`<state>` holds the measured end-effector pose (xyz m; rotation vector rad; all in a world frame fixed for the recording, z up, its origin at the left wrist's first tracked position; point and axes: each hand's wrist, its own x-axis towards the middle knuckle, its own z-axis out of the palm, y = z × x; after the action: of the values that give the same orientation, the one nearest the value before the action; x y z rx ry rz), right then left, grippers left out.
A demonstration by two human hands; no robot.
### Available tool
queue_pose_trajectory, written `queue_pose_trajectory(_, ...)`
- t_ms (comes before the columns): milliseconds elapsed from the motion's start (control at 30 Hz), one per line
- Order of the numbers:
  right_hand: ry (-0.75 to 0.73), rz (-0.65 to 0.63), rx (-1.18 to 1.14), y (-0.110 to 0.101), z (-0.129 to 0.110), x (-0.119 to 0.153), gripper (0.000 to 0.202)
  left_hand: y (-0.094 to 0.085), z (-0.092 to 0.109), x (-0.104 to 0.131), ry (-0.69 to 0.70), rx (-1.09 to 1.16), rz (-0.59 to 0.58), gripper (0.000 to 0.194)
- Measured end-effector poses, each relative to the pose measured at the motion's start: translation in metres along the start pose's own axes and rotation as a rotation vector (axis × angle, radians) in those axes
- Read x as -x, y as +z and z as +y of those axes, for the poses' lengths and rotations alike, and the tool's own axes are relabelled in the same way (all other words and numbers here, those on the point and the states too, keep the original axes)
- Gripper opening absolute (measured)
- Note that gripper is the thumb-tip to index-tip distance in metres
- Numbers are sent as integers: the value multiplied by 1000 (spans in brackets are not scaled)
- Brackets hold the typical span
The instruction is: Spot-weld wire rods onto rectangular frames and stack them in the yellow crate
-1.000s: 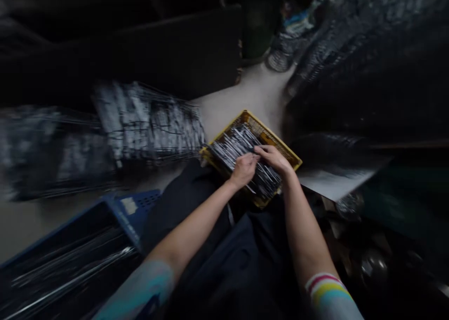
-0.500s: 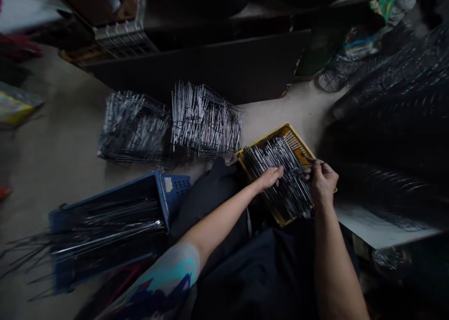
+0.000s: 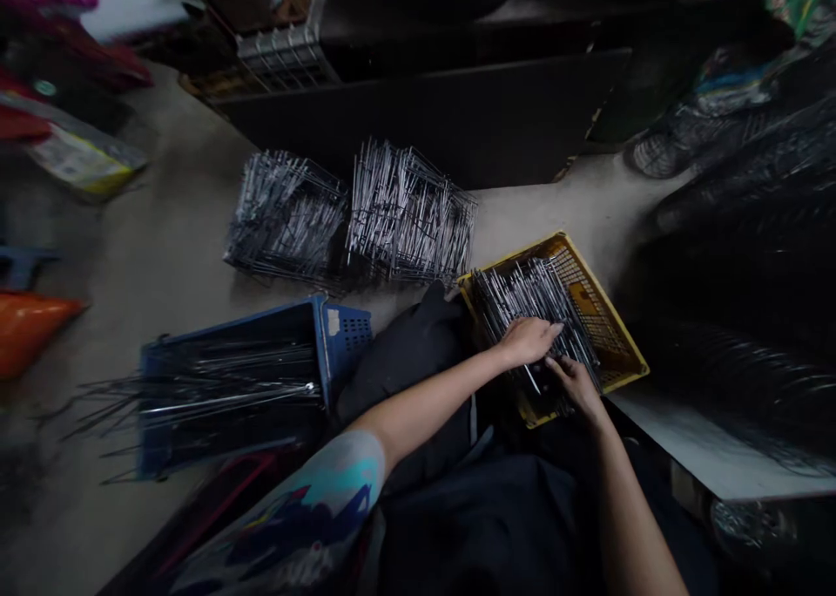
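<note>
Right of centre in the frame, here's the yellow basket (image 3: 591,300), turned cornerwise, and inside it a thick bundle of thin metal rods (image 3: 522,293) lying side by side. Both hands are in over that bundle! The left hand (image 3: 526,342) comes across the top of the rods, fingers curled and held close together; whether they pinch a rod, I cannot tell. Just beside it, lower and to the right, the right hand (image 3: 577,387) reaches in, thumb and fingers drawn near each other, their tips too dark to show a grip.

Over to the lower left, a blue basket (image 3: 320,352) tipped on its side, with long dark rods (image 3: 241,387) poking out past its left end. On its perforated end sits a pale label (image 3: 333,322), any writing too small to read.

Above that, two wire stacks (image 3: 293,217) (image 3: 414,217) stand next to each other on the floor (image 3: 176,230). Upper left, a packet (image 3: 84,160) shows white and yellow, its print blurred past reading; below it at the left edge, something orange (image 3: 32,330). And upper right, a green-and-white bag (image 3: 803,8), its markings smeared too.
</note>
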<state>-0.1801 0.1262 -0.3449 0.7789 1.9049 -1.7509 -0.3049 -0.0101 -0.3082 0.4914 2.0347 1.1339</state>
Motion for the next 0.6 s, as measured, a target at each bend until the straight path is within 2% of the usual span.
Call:
queue_pose_trajectory(67,-54,-27,65,-19,-12,2,52,6,2,7,118,-323,29,44)
queue_pose_trajectory(100,-84,5,75,-32,-20,4,52,9,2,10,176,-440,47,43)
queue_pose_trajectory(167,-162,185,66,-57,-36,6,53,17,-1,15,283,-565,95,41)
queue_pose_trajectory(233,-238,372,84,-71,-51,4,53,24,-8,19,402,-666,163,39)
queue_pose_trajectory(267,-260,392,129,-71,-58,1,53,26,-11,21,460,-708,193,37)
queue_pose_trajectory(300,-269,350,200,-68,-64,-4,53,28,-15,21,503,-732,213,34)
queue_pose_trajectory(367,-252,162,363,-52,-74,-18,54,29,-20,23,550,-754,229,31)
queue_pose_trajectory(433,-201,49,539,-33,-82,-32,56,28,-21,24,558,-729,209,29)
queue_pose_trajectory(500,-138,43,698,-20,-88,-41,57,27,-21,25,530,-668,179,28)
queue_pose_trajectory(600,-119,54,805,-14,-93,-45,51,27,-20,27,484,-587,155,27)
